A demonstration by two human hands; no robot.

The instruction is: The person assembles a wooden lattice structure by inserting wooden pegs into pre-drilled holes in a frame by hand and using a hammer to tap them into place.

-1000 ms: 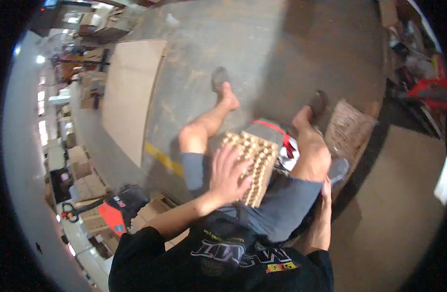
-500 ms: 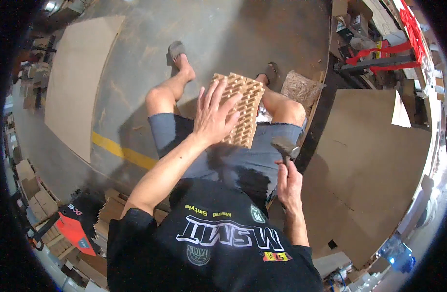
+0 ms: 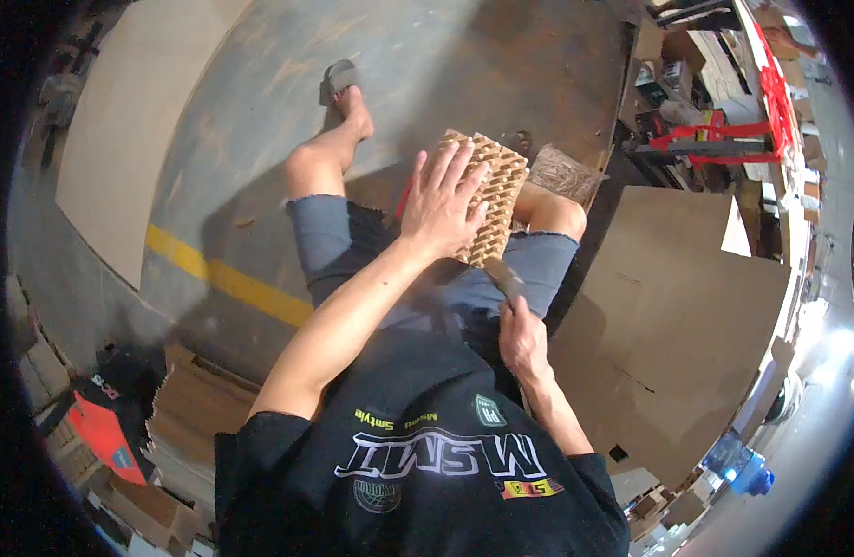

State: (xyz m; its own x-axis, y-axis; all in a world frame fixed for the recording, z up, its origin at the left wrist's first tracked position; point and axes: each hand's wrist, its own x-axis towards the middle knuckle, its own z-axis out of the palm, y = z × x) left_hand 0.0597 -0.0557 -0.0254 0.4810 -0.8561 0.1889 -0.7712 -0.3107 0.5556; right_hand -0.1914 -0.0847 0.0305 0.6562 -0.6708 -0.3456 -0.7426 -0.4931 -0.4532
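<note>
A tan wooden board (image 3: 504, 190) studded with rows of short pale pegs rests over my lap, tilted, between my knees. My left hand (image 3: 438, 213) lies spread over its left side, fingers stretched out across the pegs. In my closed right hand (image 3: 523, 339) is the handle of what looks like a hammer (image 3: 505, 280); its dark head is smeared by motion. That head is at the board's near edge, and I cannot tell whether they touch. The pegs under my left palm are hidden.
Large cardboard sheets lie to the left (image 3: 139, 130) and right (image 3: 668, 325). A shelf with red strips (image 3: 724, 139) and boxes stands at the far right. Behind my left arm are stacked cardboard (image 3: 199, 413) and a red-and-black object (image 3: 106, 432). A yellow line (image 3: 250, 291) crosses the floor.
My right hand has moved left, bringing the hammer from beside my right thigh to the board's near edge. In the picture, the board and my left hand sit slightly further right.
</note>
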